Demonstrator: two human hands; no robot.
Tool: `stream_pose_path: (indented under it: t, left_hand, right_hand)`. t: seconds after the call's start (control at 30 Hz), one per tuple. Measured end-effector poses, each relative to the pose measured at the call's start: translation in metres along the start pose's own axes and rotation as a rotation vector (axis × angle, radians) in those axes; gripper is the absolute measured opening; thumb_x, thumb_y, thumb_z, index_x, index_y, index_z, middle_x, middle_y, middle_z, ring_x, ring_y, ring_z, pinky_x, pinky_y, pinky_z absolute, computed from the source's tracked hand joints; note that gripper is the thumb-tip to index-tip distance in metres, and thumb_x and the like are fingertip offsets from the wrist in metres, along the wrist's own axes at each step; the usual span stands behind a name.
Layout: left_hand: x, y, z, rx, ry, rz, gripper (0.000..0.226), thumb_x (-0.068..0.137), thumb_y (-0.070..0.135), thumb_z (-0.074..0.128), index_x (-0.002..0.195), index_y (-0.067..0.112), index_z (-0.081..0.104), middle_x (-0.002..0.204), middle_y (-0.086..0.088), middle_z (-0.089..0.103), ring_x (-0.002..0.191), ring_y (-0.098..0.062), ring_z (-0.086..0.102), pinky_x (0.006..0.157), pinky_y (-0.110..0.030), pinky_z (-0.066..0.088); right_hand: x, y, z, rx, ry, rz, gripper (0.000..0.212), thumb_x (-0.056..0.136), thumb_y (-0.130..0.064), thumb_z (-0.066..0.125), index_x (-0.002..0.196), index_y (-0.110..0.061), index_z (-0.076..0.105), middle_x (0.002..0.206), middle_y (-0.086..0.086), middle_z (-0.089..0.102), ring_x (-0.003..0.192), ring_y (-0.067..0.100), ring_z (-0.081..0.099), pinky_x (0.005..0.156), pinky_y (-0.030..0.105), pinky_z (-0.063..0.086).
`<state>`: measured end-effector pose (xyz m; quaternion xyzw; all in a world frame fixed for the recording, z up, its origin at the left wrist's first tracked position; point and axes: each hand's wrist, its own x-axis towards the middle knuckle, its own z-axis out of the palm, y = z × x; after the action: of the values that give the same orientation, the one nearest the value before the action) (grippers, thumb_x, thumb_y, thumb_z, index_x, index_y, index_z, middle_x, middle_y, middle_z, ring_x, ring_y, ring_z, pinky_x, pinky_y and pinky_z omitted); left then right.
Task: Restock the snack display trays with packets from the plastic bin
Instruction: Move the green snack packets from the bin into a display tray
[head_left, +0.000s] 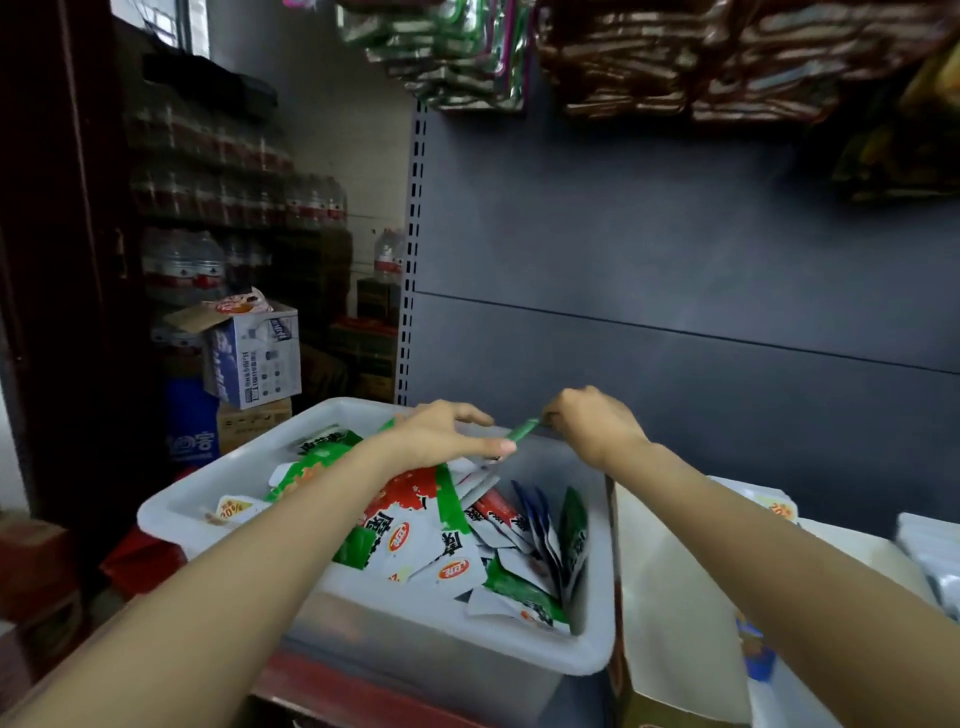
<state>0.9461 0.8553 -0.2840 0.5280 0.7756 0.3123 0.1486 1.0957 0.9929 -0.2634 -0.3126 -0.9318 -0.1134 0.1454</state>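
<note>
Two hands over one white bin (171, 512). Left hand (447, 435) stretched out flat above the heap, fingers (496, 445) straight and loosely together, thumb apart, holding nothing that shows. Right hand (592, 423) at the bin's far rim, fingers curled, pinching one green packet (523, 431) by its end; packet angled down toward the left fingertips, just touching or just short of them, cannot tell which. Below, a loose heap of packets (415, 535) in the bin: red-and-white, green-and-white, a few blue, far too jumbled for a count, well over a dozen. Right of the bin, touching its side, one open tray (670, 582) with a pale inside; one packet lying beyond it past the right forearm, more pale packets stacked at the far right edge. Behind, grey shelf back panel (675, 249), two panels with one seam. Overhead, hanging bags (649, 57), green and brown bunches. Off left, one open carton (254, 353) on stacked boxes, bottled water behind.
</note>
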Motion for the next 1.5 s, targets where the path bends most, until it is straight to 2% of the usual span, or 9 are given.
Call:
stream_pose_path:
  t: [0.13,0.3,0.43,0.57,0.67,0.87,0.97,1.33,1.5]
  left_hand:
    - [-0.008,0.020,0.010,-0.120,0.044,0.165,0.035,0.073,0.034,0.079,0.104,0.024,0.066,0.107,0.003,0.068,0.103,-0.011,0.060,0.099,-0.035,0.046]
    - [-0.038,0.067,0.023,-0.276,-0.044,0.206,0.029,0.083,0.049,0.063,0.107,0.033,0.063,0.108,0.009,0.067,0.101,-0.009,0.064,0.088,-0.024,0.047]
    - [-0.056,0.100,0.037,-0.339,-0.018,0.329,0.038,0.082,0.035,0.071,0.116,0.025,0.059,0.109,0.010,0.065,0.099,-0.005,0.064,0.089,-0.023,0.049]
    - [-0.052,0.119,0.050,-0.411,0.319,0.331,0.018,0.080,0.010,0.072,0.083,0.022,0.059,0.067,0.010,0.069,0.067,-0.011,0.069,0.074,-0.034,0.055]
    - [-0.060,0.141,0.060,-0.403,0.371,0.331,0.020,0.084,0.009,0.069,0.080,0.023,0.055,0.065,0.009,0.066,0.051,-0.001,0.063,0.056,-0.018,0.052]
    - [-0.074,0.191,0.093,-0.523,0.330,0.390,0.022,0.083,0.009,0.069,0.077,0.019,0.051,0.080,-0.003,0.069,0.071,-0.017,0.066,0.066,-0.031,0.051]
    - [-0.079,0.221,0.117,-0.555,0.248,0.402,0.017,0.084,0.009,0.068,0.080,0.015,0.053,0.086,-0.011,0.071,0.076,-0.023,0.068,0.067,-0.030,0.056]
    - [-0.076,0.291,0.197,-0.380,0.131,0.526,0.029,0.083,0.002,0.066,0.107,0.015,0.055,0.084,0.000,0.065,0.076,-0.014,0.063,0.076,-0.040,0.056]
    - [-0.076,0.283,0.216,-0.238,0.107,0.608,0.063,0.086,-0.002,0.060,0.135,0.033,0.039,0.097,0.001,0.056,0.087,-0.015,0.059,0.080,-0.039,0.056]
  right_hand:
    - [-0.023,0.028,-0.020,0.321,0.062,0.129,0.023,0.091,-0.006,0.045,0.089,-0.006,0.068,0.099,0.019,0.067,0.090,0.038,0.060,0.070,0.035,0.048]
    - [-0.059,0.042,-0.049,0.582,0.087,0.258,0.030,0.091,-0.007,0.051,0.062,-0.010,0.058,0.073,0.010,0.064,0.069,0.025,0.063,0.050,0.008,0.042]
    - [-0.085,0.053,-0.059,0.923,0.086,0.405,0.017,0.091,-0.004,0.055,0.077,-0.004,0.066,0.076,0.014,0.067,0.049,0.020,0.066,0.047,0.025,0.056]
    - [-0.118,0.066,-0.065,0.950,0.106,0.345,0.013,0.087,-0.005,0.061,0.079,-0.014,0.067,0.087,0.013,0.069,0.078,0.025,0.068,0.070,0.036,0.058]
    - [-0.151,0.078,-0.069,0.970,0.156,0.282,0.011,0.083,-0.012,0.068,0.076,-0.022,0.067,0.084,0.005,0.072,0.082,0.021,0.068,0.082,0.042,0.054]
    - [-0.219,0.104,-0.077,1.230,0.215,0.288,0.003,0.085,-0.010,0.068,0.083,-0.012,0.070,0.078,0.004,0.072,0.072,0.016,0.067,0.074,0.034,0.054]
    - [-0.247,0.123,-0.077,1.193,0.261,0.282,0.013,0.083,0.001,0.067,0.086,-0.012,0.067,0.075,-0.006,0.070,0.066,0.003,0.066,0.067,0.022,0.054]
    - [-0.307,0.188,-0.057,0.676,0.346,0.440,0.079,0.079,0.001,0.069,0.137,-0.035,0.029,0.088,-0.013,0.060,0.082,0.014,0.061,0.070,0.037,0.055]
    - [-0.313,0.190,-0.037,0.590,0.313,0.372,0.112,0.078,-0.005,0.073,0.149,-0.036,-0.008,0.131,0.002,0.050,0.108,0.018,0.054,0.088,0.036,0.048]
